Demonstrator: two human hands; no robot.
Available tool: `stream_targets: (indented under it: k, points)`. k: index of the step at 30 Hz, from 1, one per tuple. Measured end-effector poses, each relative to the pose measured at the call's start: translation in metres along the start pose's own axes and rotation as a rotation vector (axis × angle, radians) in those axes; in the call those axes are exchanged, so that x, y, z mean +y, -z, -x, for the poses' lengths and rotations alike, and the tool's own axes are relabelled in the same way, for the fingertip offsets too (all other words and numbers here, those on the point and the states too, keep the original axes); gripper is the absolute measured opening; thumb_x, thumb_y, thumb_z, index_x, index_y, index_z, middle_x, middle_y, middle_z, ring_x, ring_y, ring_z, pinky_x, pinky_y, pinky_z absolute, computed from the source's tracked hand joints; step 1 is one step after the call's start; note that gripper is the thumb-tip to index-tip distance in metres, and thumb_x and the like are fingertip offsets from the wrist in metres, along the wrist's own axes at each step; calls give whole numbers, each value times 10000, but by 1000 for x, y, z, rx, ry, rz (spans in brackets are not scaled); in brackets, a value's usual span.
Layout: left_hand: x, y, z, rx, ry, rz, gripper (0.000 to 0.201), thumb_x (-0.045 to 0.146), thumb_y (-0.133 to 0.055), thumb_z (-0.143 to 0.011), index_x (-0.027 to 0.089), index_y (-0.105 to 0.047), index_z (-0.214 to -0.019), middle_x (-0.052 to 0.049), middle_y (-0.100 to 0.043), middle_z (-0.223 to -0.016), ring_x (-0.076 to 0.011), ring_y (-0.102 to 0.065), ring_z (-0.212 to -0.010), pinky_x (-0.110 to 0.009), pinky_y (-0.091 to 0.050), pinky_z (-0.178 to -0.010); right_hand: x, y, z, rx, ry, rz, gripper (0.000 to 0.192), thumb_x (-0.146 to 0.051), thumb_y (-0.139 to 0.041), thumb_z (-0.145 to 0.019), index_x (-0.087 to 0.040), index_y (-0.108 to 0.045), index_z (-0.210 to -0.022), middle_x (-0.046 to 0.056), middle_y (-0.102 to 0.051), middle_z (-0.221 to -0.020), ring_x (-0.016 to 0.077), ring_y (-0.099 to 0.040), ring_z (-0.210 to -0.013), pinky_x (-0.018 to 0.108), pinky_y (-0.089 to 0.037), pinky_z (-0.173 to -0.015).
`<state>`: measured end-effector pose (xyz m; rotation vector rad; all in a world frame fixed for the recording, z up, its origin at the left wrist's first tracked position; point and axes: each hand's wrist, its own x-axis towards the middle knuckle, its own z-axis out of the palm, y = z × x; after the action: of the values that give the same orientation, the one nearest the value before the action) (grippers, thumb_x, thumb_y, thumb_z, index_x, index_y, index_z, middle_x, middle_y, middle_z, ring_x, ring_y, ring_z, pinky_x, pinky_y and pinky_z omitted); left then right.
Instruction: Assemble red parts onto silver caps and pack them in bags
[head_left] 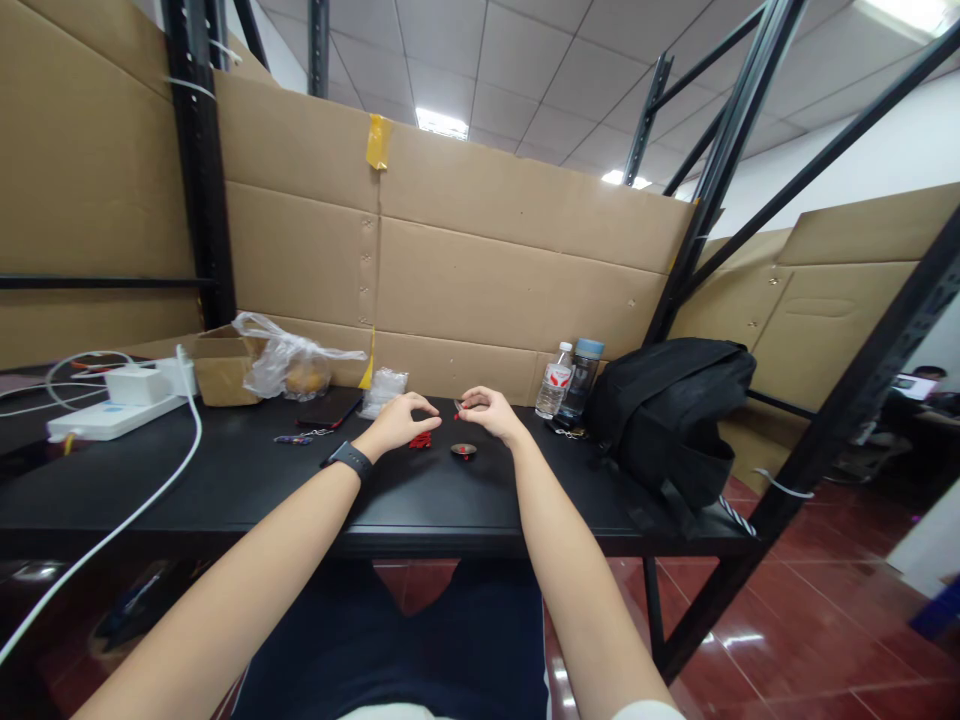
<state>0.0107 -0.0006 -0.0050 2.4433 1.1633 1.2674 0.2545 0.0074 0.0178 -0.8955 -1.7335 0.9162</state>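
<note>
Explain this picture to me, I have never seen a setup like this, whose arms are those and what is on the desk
There is no machine here. A person wears a camera on the head, so you look down along their own two bare arms. The left hand, with a dark wristband, hovers over small red pieces on the black table. The right hand pinches something tiny and red; what it is cannot be made out. A small dark disc lies between the hands. Further back stand two bottles, a black backpack, a plastic bag and a white power strip. Cardboard walls surround the desk.
</note>
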Motion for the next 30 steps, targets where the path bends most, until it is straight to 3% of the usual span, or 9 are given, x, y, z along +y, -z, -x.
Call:
stream_targets:
  k: [5, 8, 13, 16, 19, 22, 25, 27, 30]
  points:
    - [3, -9, -2, -2, -86, 68, 292, 456, -660, -862, 195, -791, -862, -95, -749, -1015, -244, -688, -970, -372, -514, -924, -3, -25, 2, -142, 30, -58, 478, -324, -895, -589, -189, -669, -988, 40, -724, -941, 177, -702, -826, 338, -561, -849]
    - [1, -7, -3, -16, -66, 42, 263, 411, -649, -857, 192, -791, -832, -94, -748, -987, -236, -686, -921, -358, -515, -880, -2, -30, -1, -149, 46, -35, 446, -314, -875, -592, -181, -675, -968, 33, -719, -909, 168, -694, -817, 322, -560, -833]
    - [-4, 7, 2, -19, 94, -258, 190, 364, -661, -841, 255, -815, -827, -68, -765, -1024, -287, -653, -1007, -395, -455, -902, 7, 2, -5, 85, 66, 276, 330, -240, -815, -595, -180, -686, -893, 13, -707, -809, 160, -658, -730, 294, -540, -740]
    - [-6, 12, 5, -94, 132, -401, 170, 351, -665, -839, 289, -821, -814, -56, -763, -1057, -315, -615, -1072, -417, -419, -919, 15, 29, -3, 246, -31, 570, 287, -174, -824, -573, -187, -698, -831, 31, -735, -833, 190, -682, -800, 306, -530, -789]
    - [-4, 9, 7, -148, 128, -443, 172, 354, -664, -839, 297, -823, -877, -67, -746, -1106, -329, -575, -1124, -432, -399, -946, 20, 45, 2, 281, -169, 722, 270, -170, -840, -589, -190, -715, -828, 56, -758, -897, 218, -701, -885, 325, -516, -839]
    - [6, -3, 8, -162, 34, -372, 251, 354, -618, -875, 306, -794, -1047, -79, -718, -1178, -316, -558, -1152, -428, -390, -962, 22, 50, 6, 264, -302, 798, 283, -260, -884, -596, -217, -729, -828, 46, -770, -942, 257, -694, -971, 403, -482, -926]
    - [22, -18, 11, -250, -156, -236, 364, 291, -489, -953, 353, -725, -1223, -58, -698, -1265, -274, -564, -1176, -407, -368, -972, 24, 50, 7, 244, -353, 814, 278, -304, -904, -589, -240, -732, -798, 38, -772, -963, 282, -678, -1034, 469, -432, -987]
    - [32, -27, 13, -320, -242, -180, 423, 224, -420, -974, 376, -723, -1227, -43, -706, -1276, -253, -568, -1189, -400, -341, -980, 26, 51, 7, 237, -368, 815, 254, -280, -900, -586, -248, -735, -776, 41, -771, -967, 285, -674, -1041, 490, -415, -999]
    - [39, -35, 15, -369, -268, -146, 434, 191, -407, -974, 377, -761, -1144, -40, -747, -1202, -239, -575, -1176, -388, -316, -976, 30, 54, 5, 261, -405, 832, 238, -266, -898, -572, -249, -739, -747, 48, -770, -948, 292, -670, -1036, 517, -398, -1012]
